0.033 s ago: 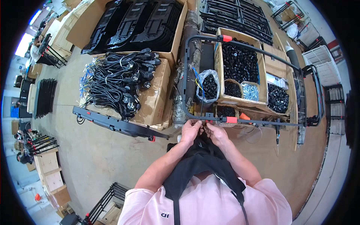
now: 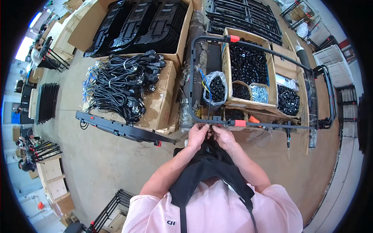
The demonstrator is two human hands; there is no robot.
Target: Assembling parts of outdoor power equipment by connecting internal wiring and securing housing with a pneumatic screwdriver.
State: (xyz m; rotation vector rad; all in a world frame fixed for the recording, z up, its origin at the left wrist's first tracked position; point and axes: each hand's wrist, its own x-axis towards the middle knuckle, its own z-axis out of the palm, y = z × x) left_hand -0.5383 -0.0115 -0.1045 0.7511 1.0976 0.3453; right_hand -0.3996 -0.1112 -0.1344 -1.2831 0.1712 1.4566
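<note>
Stretching over a tan box [image 2: 248, 106] of small black plastic parts [image 2: 248, 62], the black, round-cornered tubular frame [image 2: 192, 79] has its near bar right by the left hand [image 2: 198, 136] and right hand [image 2: 224, 138]. Bunched fingers leave each grip's hold impossible to tell. Leftward, coiled black cables [image 2: 116, 83] top a brown cardboard box [image 2: 162, 103].

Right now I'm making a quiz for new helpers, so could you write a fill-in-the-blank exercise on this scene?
1. The left hand and right hand are beside a frame coloured mainly ____.
2. The cables lie on a box made of ____.
3. The clear bag sits to the ____ of the open parts box.

Missing words: black; cardboard; left.
</note>
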